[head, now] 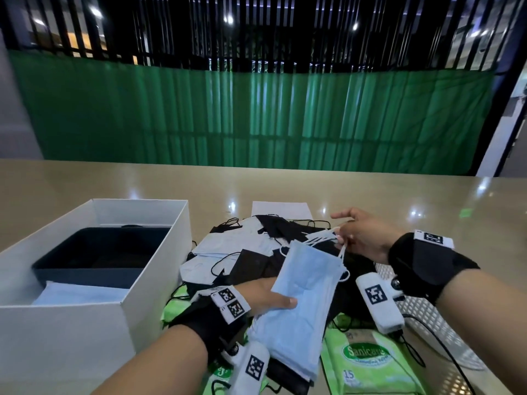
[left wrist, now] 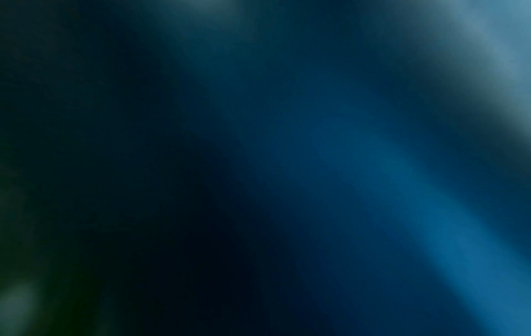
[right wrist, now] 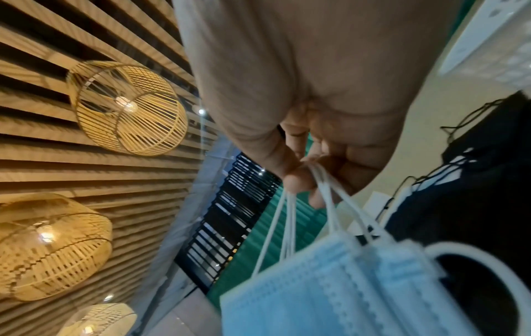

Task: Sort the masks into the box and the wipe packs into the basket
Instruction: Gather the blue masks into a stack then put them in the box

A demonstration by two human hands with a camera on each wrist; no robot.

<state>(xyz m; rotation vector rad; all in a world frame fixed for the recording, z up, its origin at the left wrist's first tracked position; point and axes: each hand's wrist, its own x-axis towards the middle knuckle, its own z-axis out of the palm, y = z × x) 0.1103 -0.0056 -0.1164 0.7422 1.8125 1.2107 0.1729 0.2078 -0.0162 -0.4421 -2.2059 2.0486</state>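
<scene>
A stack of light blue masks (head: 302, 283) hangs tilted above the mixed pile of masks (head: 242, 252) near the table's (head: 399, 201) front edge. The right hand (head: 362, 238) pinches their white ear loops (right wrist: 324, 204) at the upper end; the left hand (head: 268, 297) grips the lower end, thumb on top. The white box (head: 159, 252) stands toward the left edge, blue masks already inside. Green wipe packs (head: 368, 363) lie at the front edge under the pile, the white basket (head: 427, 309) at the right.
</scene>
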